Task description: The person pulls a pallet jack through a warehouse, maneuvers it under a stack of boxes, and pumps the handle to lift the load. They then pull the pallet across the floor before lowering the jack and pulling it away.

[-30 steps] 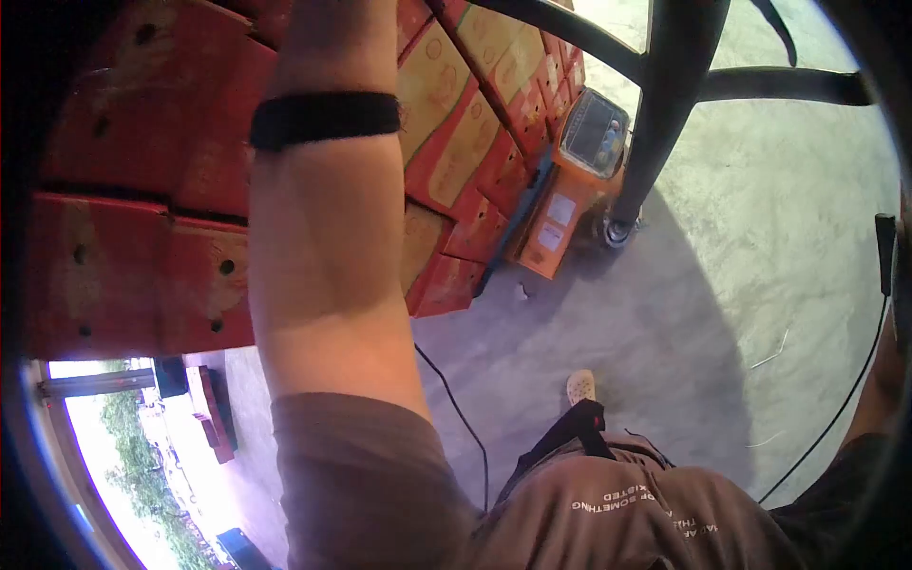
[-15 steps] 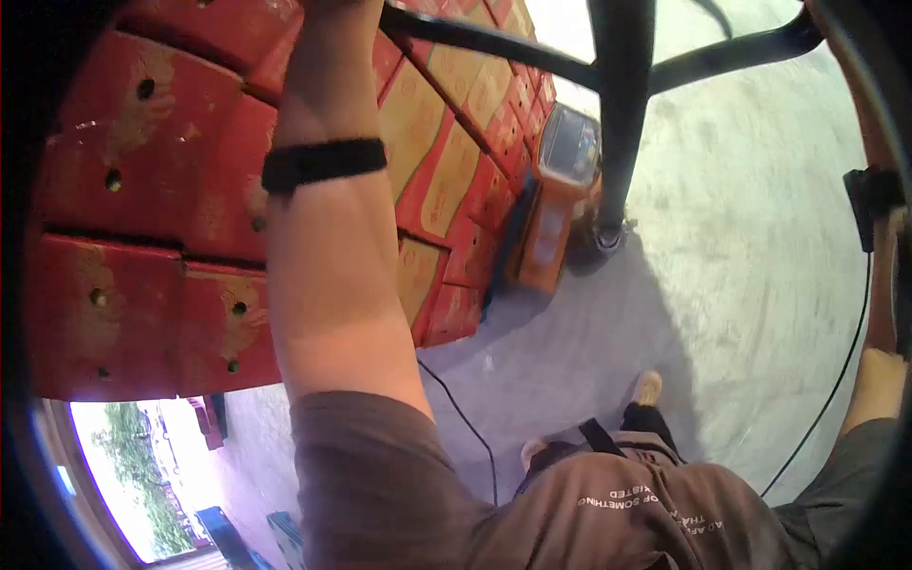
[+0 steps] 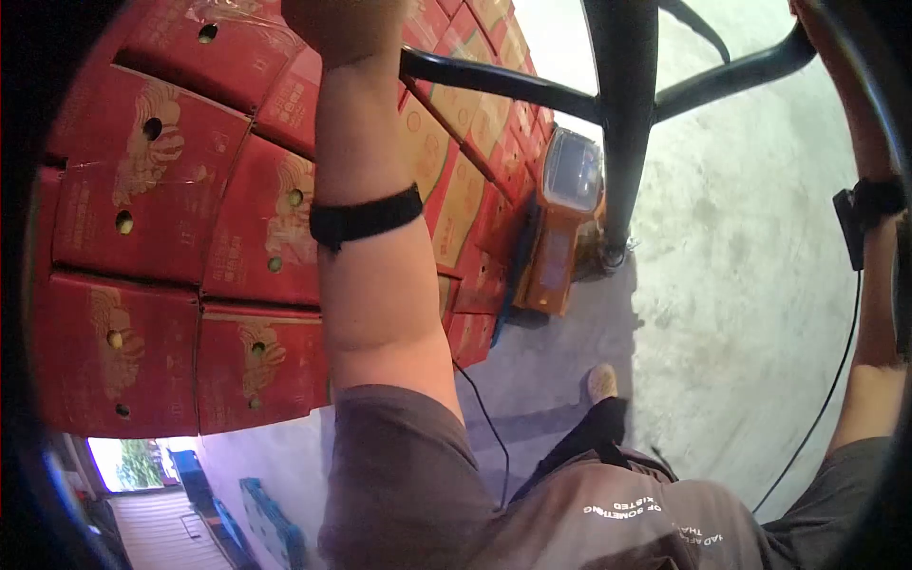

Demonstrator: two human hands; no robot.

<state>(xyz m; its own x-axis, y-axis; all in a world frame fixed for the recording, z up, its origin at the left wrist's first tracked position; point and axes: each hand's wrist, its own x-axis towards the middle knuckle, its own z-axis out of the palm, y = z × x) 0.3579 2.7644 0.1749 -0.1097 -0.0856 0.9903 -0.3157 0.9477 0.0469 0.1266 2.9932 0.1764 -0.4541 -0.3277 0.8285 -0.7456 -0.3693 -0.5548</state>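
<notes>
My left hand (image 3: 344, 27) is cut off by the top edge, with its fingers out of sight. Beside its wrist is the left end of a black tubular handlebar (image 3: 503, 81), which joins a thick black post (image 3: 619, 142). My right hand (image 3: 800, 8) barely shows at the top right, near the bar's other end; its fingers are hidden. At the foot of the post is an orange machine body (image 3: 546, 256) with a clear cover (image 3: 575, 169), looking like a powered pallet truck. Dark straps (image 3: 369, 218) circle both forearms.
Stacked red cartons (image 3: 142, 237) with round holes and printed patterns fill the left side, close to my left arm. Grey concrete floor (image 3: 731, 285) lies to the right. Blue objects (image 3: 271, 518) stand at the lower left near a bright doorway (image 3: 133, 465). Thin black cables (image 3: 489, 413) hang beside my body.
The cartons and the orange machine sit slightly lower and further right in view. My left forearm has shifted right, and a shoe on the floor has moved left.
</notes>
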